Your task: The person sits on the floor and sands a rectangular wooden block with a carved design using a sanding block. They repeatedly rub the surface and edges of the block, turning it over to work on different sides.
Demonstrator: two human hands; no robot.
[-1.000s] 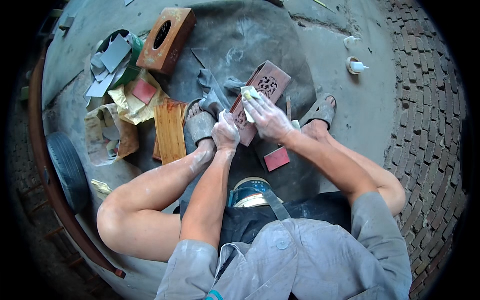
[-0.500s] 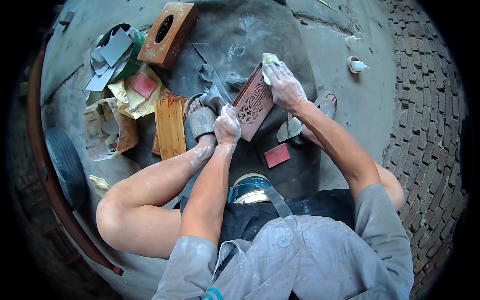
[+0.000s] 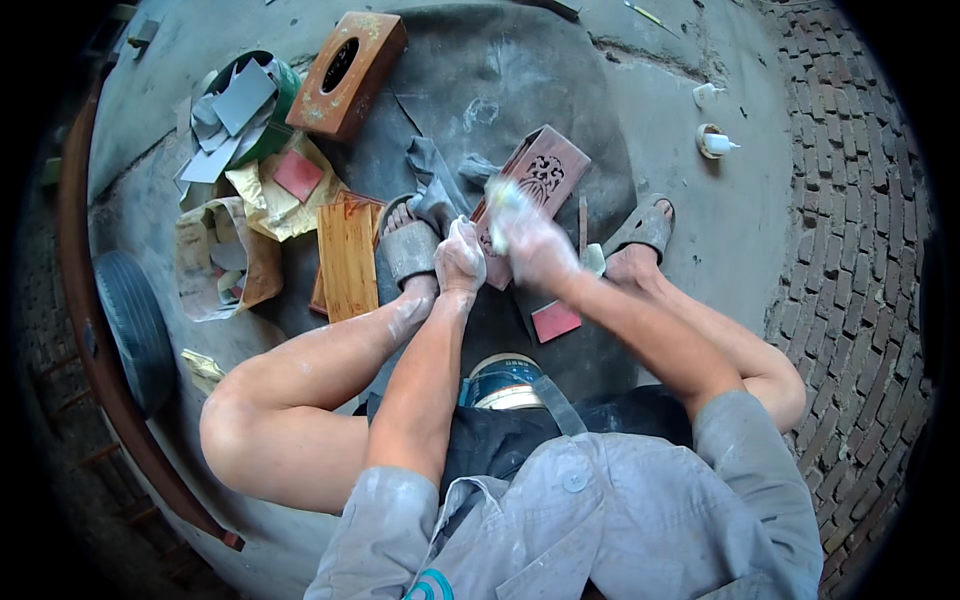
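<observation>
A reddish-brown wooden box [image 3: 568, 160] with a carved openwork panel lies tilted between my feet. My dusty left hand [image 3: 460, 262] is closed on its near left end, the fingertips partly hidden. Over the panel's near half, my right hand [image 3: 543, 248] is smeared by motion. A pale, yellowish-white folded pad [image 3: 503, 197] is in its fingers, pressed to or just above the wood; contact cannot be made out. Close to the box's near end lies a red flat pad [image 3: 556, 321].
An orange-brown box [image 3: 365, 70] with an oval hole stands far left, beside a green bucket [image 3: 283, 100] of grey sheets. Wooden boards [image 3: 347, 262] lie by my left slipper [image 3: 411, 250]. A tub [image 3: 505, 378] stands before my lap. Small white bottles [image 3: 716, 145] stand at right.
My right hand has swept from the box's far end down and left toward its near end. The box's far end has swung right, and its panel faces differently. My left hand keeps its hold.
</observation>
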